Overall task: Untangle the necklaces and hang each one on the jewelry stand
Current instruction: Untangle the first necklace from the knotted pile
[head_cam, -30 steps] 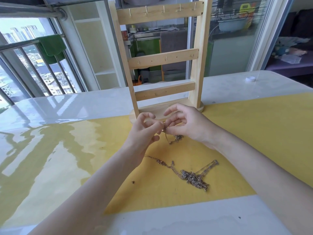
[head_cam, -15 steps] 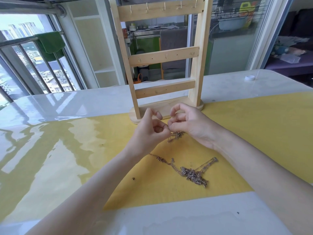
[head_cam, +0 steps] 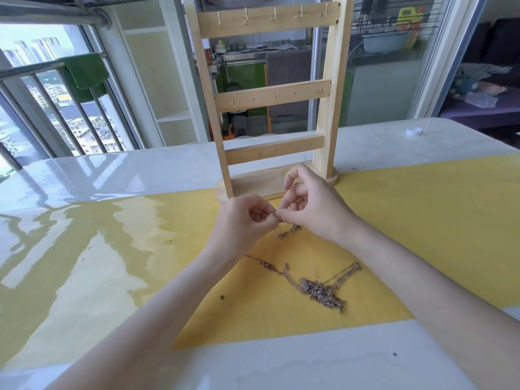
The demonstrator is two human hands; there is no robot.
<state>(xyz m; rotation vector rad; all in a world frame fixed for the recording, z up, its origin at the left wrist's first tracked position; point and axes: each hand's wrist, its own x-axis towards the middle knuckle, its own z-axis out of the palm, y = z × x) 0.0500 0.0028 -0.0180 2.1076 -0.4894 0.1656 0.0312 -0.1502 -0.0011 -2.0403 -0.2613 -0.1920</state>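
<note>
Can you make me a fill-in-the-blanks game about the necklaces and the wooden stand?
1. Both hands, left and right, pinch a small ____.
2. The stand has ____ wooden bars across it.
3. The tangled pile lies on a ____ mat.
4. The number of necklaces hanging on the stand's hooks is ____.

Missing words: chain; three; yellow; zero

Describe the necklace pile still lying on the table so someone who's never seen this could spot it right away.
Start at the wooden jewelry stand on the yellow mat. Nearer the camera, between the forearms, lies a tangled clump of chains. Unlike the small chain pinched by the left hand and right hand, nothing touches it.
</note>
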